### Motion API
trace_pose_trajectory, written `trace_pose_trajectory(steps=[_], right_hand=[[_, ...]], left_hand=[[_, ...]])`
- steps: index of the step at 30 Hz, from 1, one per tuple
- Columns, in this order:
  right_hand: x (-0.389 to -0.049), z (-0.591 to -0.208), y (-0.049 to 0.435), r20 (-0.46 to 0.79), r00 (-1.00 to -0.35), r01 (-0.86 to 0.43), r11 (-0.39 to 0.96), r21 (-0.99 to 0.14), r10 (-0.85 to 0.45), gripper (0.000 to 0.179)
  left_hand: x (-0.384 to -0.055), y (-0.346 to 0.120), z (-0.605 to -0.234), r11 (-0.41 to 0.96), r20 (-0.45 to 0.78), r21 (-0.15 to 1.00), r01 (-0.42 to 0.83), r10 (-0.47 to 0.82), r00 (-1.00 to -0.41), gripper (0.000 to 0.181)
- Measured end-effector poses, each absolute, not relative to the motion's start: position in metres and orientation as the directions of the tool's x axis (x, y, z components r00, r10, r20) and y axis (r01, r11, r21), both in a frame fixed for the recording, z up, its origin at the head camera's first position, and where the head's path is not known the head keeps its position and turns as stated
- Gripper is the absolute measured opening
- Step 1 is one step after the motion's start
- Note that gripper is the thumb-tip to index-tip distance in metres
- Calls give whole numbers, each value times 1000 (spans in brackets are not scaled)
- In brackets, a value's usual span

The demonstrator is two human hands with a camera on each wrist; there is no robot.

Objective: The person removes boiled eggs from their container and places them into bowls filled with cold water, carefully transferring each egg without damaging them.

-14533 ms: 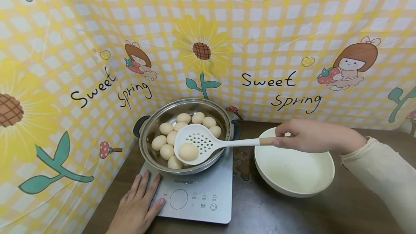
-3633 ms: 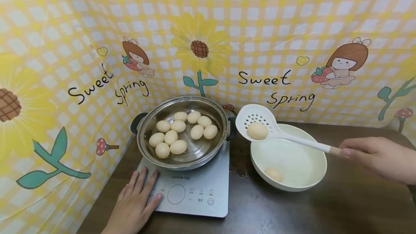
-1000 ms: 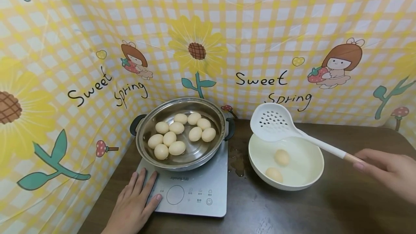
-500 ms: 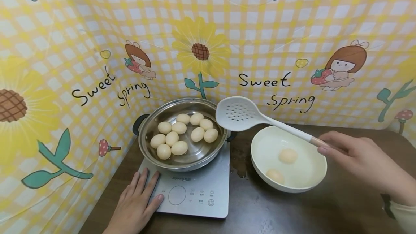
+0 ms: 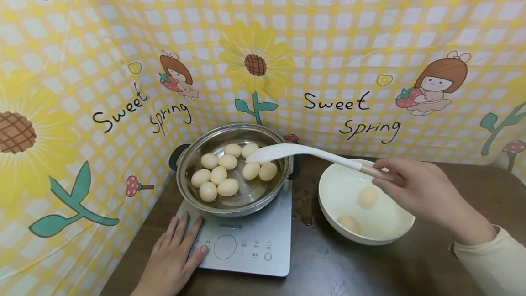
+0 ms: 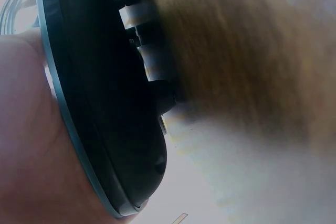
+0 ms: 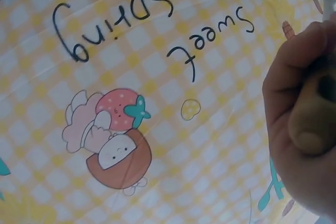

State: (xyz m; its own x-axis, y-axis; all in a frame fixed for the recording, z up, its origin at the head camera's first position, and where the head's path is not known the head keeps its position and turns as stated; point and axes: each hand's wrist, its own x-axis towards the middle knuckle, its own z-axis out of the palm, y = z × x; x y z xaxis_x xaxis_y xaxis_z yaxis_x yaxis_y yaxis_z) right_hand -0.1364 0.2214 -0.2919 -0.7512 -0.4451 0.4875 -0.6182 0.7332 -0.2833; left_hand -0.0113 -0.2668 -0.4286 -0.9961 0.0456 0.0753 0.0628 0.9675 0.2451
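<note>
My right hand (image 5: 419, 191) grips the wooden handle of a white skimmer (image 5: 283, 150), its head tipped edge-on over the right side of the steel pot (image 5: 246, 207). Several pale eggs (image 5: 218, 175) lie in water in that pot; the skimmer head covers part of the eggs at the right. Under the right hand stands a pale green bowl (image 5: 386, 236) with two eggs (image 5: 367, 197) in it. My left hand (image 5: 172, 255) rests with straight fingers on the left edge of the induction cooker (image 5: 271, 236), beneath the pot. In the right wrist view, fingers (image 7: 299, 51) wrap round the handle end.
A brown table (image 5: 320, 268) bears everything, with water drops (image 5: 304, 214) between cooker and bowl. A yellow checked cloth (image 5: 328, 58) hangs close behind and at the left. Black side handles (image 5: 177, 156) stick out from the pot.
The second egg went from the skimmer into the bowl. The right hand then carried the emptied skimmer left, lowering and tipping it over the pot. My left hand stayed on the cooker.
</note>
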Motion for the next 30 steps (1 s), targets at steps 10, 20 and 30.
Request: trace_pose_trajectory(steps=[10, 20, 30], right_hand=[[-145, -297, 209, 575, -630, -720, 671, -181, -522, 34], [-148, -300, 198, 581, -579, -733, 677, -64, -572, 35], [-146, -296, 194, 474, -616, -749, 655, -105, -629, 23]], left_hand=[[-11, -268, -430, 967, 82, 248, 65, 46, -996, 69], [-11, -267, -430, 968, 82, 243, 60, 42, -996, 69], [-11, -269, -432, 968, 104, 240, 71, 48, -993, 68]])
